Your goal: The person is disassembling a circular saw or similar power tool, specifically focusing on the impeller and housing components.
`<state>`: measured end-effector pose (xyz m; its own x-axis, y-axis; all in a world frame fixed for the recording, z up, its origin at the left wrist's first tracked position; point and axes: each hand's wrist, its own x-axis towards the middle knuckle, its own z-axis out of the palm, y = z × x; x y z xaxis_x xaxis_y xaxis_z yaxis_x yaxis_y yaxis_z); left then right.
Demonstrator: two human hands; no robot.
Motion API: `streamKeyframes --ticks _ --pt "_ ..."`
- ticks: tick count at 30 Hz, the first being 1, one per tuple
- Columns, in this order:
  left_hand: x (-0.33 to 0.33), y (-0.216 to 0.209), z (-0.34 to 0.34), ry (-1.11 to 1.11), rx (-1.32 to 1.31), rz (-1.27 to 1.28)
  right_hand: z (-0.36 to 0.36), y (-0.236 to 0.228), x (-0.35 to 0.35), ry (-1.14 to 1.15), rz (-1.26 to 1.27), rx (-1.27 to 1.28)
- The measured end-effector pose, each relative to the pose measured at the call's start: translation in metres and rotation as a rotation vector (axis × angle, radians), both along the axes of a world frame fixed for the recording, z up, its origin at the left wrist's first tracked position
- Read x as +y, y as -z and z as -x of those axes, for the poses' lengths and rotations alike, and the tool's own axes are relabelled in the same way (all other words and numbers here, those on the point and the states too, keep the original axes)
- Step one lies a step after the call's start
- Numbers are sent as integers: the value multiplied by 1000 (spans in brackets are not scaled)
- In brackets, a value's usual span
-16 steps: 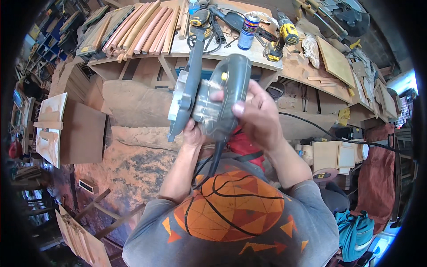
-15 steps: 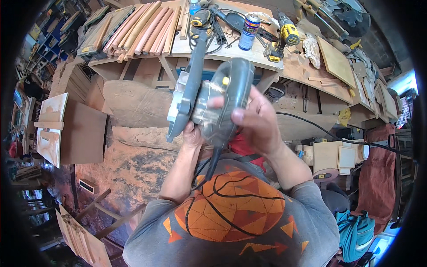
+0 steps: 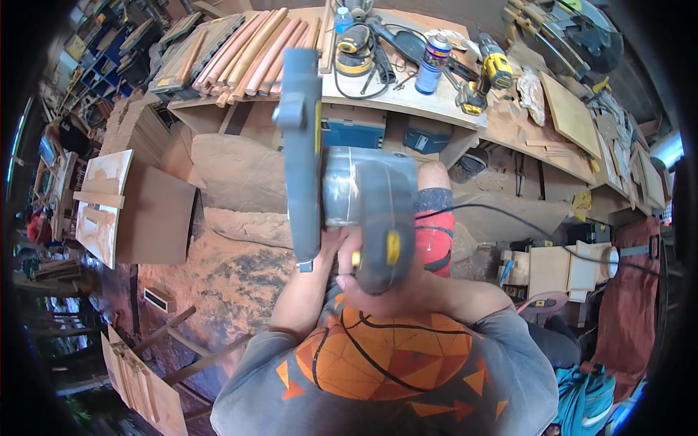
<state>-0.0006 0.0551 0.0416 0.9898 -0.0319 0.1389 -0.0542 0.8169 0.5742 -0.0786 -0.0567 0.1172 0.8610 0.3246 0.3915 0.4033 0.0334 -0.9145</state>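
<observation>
In front of my chest I hold up a corded power tool (image 3: 340, 185), dark grey, with a long flat part on its left, a cylindrical motor housing and a handle with yellow buttons. My right hand (image 3: 356, 291) is wrapped about the lower handle end, partly hidden behind it. My left hand (image 3: 333, 240) supports the tool from beneath the housing; most of its fingers are hidden. Motion blurs the tool, so its exact kind is unclear. A black cord (image 3: 502, 207) runs off to the right.
Across the far side stands a workbench (image 3: 396, 94) bearing round wooden rods (image 3: 254, 54), a sander (image 3: 354, 51), a spray can (image 3: 434, 65) and a yellow drill (image 3: 496, 69). Wooden panels (image 3: 156, 211) stand at left. Dust covers the floor (image 3: 233, 269). A dark red cloth (image 3: 629, 305) hangs at right.
The tool has turned over in my hands, its handle end swinging down toward me. My right hand has moved from its right side to low around the handle.
</observation>
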Motion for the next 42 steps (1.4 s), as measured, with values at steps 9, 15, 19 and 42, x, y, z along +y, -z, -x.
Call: streamKeyframes --ticks 9,15,19,42 --pt "2 22 8 88 -10 157 -9 76 15 185 504 -774" --pt "-3 30 3 142 3 200 -25 80 23 148 413 -810" --pt "3 34 -5 205 17 235 -23 95 27 163 375 -795" --pt "19 49 8 351 -40 366 -11 103 18 119 358 -602"
